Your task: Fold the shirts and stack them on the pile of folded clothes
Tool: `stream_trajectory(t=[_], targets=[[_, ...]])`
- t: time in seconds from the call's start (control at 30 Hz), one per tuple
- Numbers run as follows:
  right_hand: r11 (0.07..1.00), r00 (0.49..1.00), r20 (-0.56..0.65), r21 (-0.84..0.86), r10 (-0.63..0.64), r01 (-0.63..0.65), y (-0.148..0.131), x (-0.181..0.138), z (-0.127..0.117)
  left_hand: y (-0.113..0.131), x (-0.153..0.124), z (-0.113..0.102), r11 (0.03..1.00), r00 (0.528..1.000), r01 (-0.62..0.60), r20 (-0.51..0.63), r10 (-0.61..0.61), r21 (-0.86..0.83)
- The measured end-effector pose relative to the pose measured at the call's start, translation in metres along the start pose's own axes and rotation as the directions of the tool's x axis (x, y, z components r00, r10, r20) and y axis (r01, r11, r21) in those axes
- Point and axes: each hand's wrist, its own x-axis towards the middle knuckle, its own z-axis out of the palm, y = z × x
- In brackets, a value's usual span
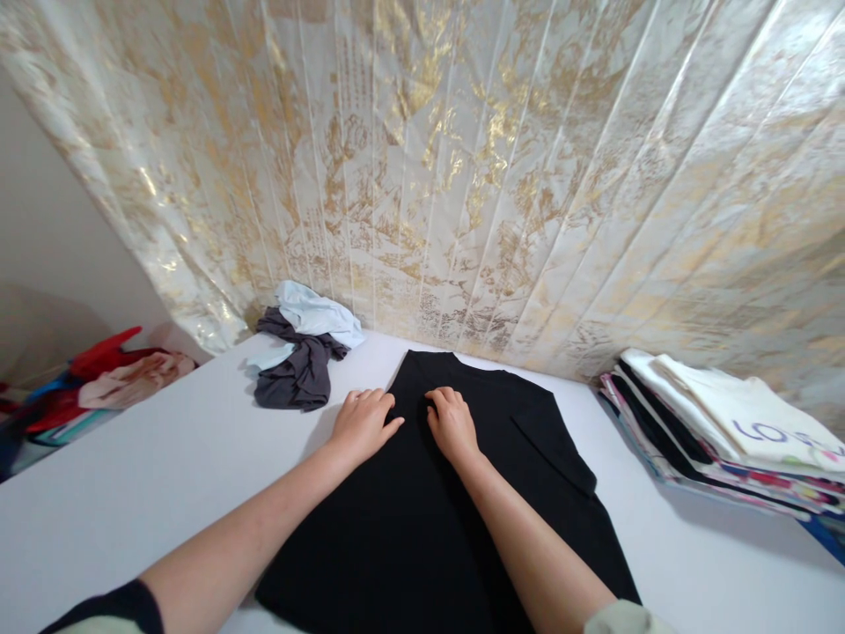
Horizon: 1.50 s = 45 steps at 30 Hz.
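A black garment lies spread flat on the white table in front of me, its collar end toward the curtain. My left hand rests at the garment's left edge near the top, fingers curled and pinching the fabric. My right hand sits just to its right on the garment, fingers bent and gripping the cloth. A fold of the garment lies over its right side.
A crumpled pile of grey and pale blue clothes lies at the back left of the table. A stack of folded shirts sits at the right edge. A gold-patterned curtain hangs behind. Red and pink cloth lies off the table, left.
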Motion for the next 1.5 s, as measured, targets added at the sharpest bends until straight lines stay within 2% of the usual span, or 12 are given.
stream_trajectory(t=[0.2, 0.33, 0.47, 0.57, 0.7, 0.83, 0.9, 1.0, 1.2, 1.3, 1.37, 1.5], targets=[[0.994, 0.994, -0.05, -0.055, 0.094, -0.097, 0.001, -0.002, 0.002, 0.001, 0.0, -0.003, 0.989, 0.999, 0.028, 0.016, -0.03, 0.146], [0.984, 0.987, -0.071, -0.091, 0.146, -0.153, 0.001, -0.002, 0.006, 0.007, 0.0, -0.012, 0.986, 0.998, 0.054, 0.024, -0.059, 0.16], [0.981, 0.987, -0.072, -0.114, 0.147, -0.154, -0.004, -0.002, 0.007, 0.015, 0.021, -0.014, 0.999, 0.999, -0.042, 0.018, 0.042, 0.032], [0.981, 0.992, -0.038, -0.147, 0.122, -0.127, -0.003, 0.0, 0.001, 0.017, 0.054, 0.001, 0.989, 0.99, -0.113, 0.069, 0.12, -0.101], [0.973, 0.991, -0.039, -0.192, 0.125, -0.13, 0.029, 0.0, -0.031, 0.011, 0.084, 0.033, 0.994, 0.987, -0.062, 0.144, 0.074, -0.085], [0.909, 0.944, -0.037, -0.26, 0.328, -0.326, 0.096, -0.012, -0.069, 0.005, 0.082, 0.052, 0.999, 0.98, -0.046, 0.194, 0.049, -0.025], [0.859, 0.893, 0.014, -0.282, 0.449, -0.427, 0.128, -0.026, -0.076, 0.005, 0.078, 0.054, 0.999, 0.969, -0.034, 0.244, 0.026, 0.029], [0.828, 0.843, 0.117, -0.301, 0.525, -0.473, 0.157, -0.047, -0.069, 0.008, 0.076, 0.053, 0.998, 0.951, -0.016, 0.31, -0.006, 0.068], [0.816, 0.841, 0.107, -0.336, 0.53, -0.471, 0.163, -0.06, -0.053, 0.009, 0.078, 0.047, 1.0, 0.949, -0.015, 0.314, 0.006, 0.026], [0.812, 0.846, 0.095, -0.352, 0.525, -0.465, 0.164, -0.059, -0.052, 0.01, 0.068, 0.035, 0.999, 0.982, 0.033, 0.186, -0.029, -0.017], [0.815, 0.855, 0.08, -0.36, 0.512, -0.455, 0.166, -0.058, -0.051, 0.016, 0.059, 0.027, 1.0, 0.993, 0.02, 0.114, -0.018, -0.021], [0.815, 0.864, 0.059, -0.37, 0.501, -0.447, 0.165, -0.059, -0.05, 0.038, 0.048, 0.019, 0.999, 0.985, -0.035, 0.168, 0.028, 0.037]])
